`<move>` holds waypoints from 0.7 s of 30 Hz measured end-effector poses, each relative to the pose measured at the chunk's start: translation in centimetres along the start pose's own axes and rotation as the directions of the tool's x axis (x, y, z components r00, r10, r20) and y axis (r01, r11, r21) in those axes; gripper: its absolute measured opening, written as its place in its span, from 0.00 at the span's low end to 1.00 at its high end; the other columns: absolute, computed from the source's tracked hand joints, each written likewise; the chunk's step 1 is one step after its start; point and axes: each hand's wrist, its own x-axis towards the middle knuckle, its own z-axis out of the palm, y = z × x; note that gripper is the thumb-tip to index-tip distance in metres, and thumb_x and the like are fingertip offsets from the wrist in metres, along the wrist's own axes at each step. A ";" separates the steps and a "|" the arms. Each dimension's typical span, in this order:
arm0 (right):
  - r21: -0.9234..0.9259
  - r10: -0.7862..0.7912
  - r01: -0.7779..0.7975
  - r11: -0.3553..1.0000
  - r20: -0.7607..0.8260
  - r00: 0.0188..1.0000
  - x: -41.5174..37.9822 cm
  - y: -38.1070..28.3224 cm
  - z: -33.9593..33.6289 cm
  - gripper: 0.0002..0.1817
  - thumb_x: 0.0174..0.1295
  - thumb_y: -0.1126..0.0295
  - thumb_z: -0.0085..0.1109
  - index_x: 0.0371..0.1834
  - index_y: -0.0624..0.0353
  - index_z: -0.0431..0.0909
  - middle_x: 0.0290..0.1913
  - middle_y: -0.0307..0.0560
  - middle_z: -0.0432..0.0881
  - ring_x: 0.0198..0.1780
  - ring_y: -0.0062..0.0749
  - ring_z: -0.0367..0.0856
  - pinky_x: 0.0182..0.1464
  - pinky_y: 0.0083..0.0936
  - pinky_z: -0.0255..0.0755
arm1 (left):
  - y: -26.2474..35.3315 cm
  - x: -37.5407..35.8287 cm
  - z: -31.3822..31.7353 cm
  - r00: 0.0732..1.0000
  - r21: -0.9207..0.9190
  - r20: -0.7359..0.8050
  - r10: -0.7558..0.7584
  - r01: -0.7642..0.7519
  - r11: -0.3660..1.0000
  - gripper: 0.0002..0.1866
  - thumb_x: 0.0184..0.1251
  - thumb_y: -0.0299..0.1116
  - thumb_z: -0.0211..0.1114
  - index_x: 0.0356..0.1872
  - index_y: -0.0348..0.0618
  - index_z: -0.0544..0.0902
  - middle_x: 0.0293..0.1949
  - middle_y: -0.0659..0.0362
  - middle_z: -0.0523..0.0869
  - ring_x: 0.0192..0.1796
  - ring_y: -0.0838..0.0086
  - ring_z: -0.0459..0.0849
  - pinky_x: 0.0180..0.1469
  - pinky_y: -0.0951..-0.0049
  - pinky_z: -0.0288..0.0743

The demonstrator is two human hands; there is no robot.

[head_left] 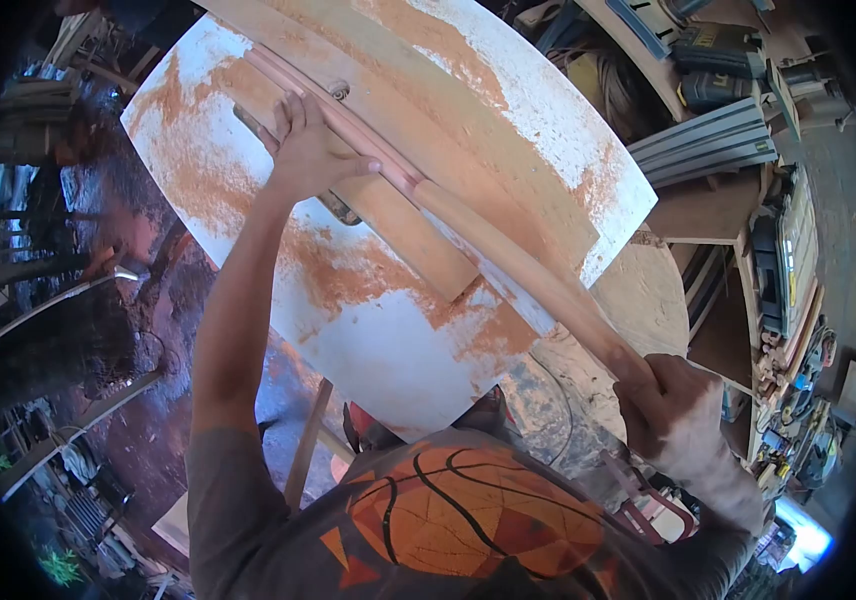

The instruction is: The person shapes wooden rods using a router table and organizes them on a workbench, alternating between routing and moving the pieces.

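Wooden strip point(525, 258) runs diagonally, from upper left of the frame to lower right, its near end overhanging the table point(373, 340). Short board point(418, 235) lies along its lower-left side, wide board point(493, 150) along its upper-right side; judged: the strip sits between them so that both can guide it straight.

Left hand point(308, 150), upper left of centre: fingers spread, palm down over the short board, fingertips and thumb reaching the strip's pinkish stretch. Probably steadies the strip from above and against the wide board; pressure cannot be read.

Right hand point(663, 405), lower right: closed round the strip's near end, likely because the overhang leaves room for a full grip there.

Dark piece point(340, 209) shows from under the short board; identity unclear. Sawdust point(333, 270) scattered over the tabletop.
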 end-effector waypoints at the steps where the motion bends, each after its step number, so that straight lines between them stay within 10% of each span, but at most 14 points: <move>1: -0.001 0.000 0.000 1.000 -0.001 1.000 0.4 -0.1 0.0 0.29 0.51 0.76 0.69 0.61 0.60 0.82 0.25 0.42 0.73 0.23 0.34 0.76 0.22 0.33 0.68 | -0.3 0.2 -0.2 1.000 0.001 -0.005 0.001 -0.001 1.000 0.84 0.36 0.76 0.80 0.81 0.20 0.42 0.82 0.26 0.41 0.85 0.35 0.31 0.80 0.32 0.23; 21: -0.042 -0.020 0.019 0.999 -0.018 1.000 6.2 -1.8 -0.2 0.30 0.51 0.75 0.71 0.62 0.60 0.83 0.25 0.40 0.72 0.23 0.31 0.77 0.21 0.31 0.68 | -4.6 4.8 -2.6 1.000 0.070 -0.006 -0.022 0.022 0.997 0.85 0.35 0.78 0.79 0.81 0.22 0.42 0.82 0.27 0.42 0.85 0.34 0.34 0.80 0.30 0.23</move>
